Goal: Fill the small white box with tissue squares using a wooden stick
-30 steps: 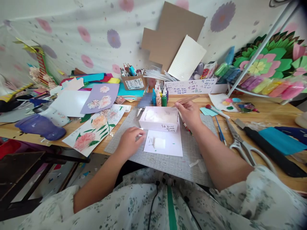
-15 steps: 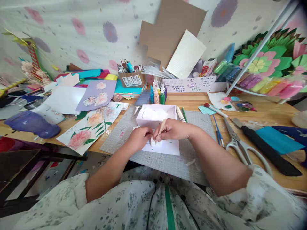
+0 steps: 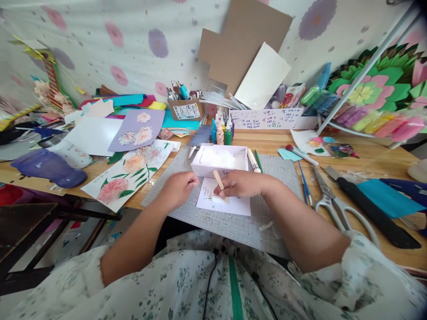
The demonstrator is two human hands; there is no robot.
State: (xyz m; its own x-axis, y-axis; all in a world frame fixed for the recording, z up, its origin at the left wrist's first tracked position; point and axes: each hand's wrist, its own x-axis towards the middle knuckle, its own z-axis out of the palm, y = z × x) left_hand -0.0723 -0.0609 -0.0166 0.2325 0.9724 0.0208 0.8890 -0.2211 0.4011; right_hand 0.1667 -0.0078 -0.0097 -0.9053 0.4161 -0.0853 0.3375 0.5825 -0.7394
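Observation:
A wooden craft stick (image 3: 218,180) is pinched in my right hand (image 3: 242,183), its top end leaning up and left. Under those fingers, a small white piece (image 3: 218,199) lies on a white sheet of paper (image 3: 238,209) that carries faint marks. My left hand (image 3: 180,189) hovers left of the paper, fingers curled together; what they may hold is too small to make out. Just behind the paper stands a white box (image 3: 220,171) with fluffy white material (image 3: 222,158) inside.
A grey cutting mat (image 3: 267,213) lies beneath the paper. Glue bottles (image 3: 223,133) stand behind the box. To the right are paintbrushes (image 3: 305,182), scissors (image 3: 328,195) and a black-handled knife (image 3: 373,211). On the left lie a flower picture (image 3: 116,186) and a purple bottle-like object (image 3: 48,169).
My left hand has pulled away to the left from the white piece and the right hand. In my right hand the craft stick now leans left rather than right. The view has shifted slightly.

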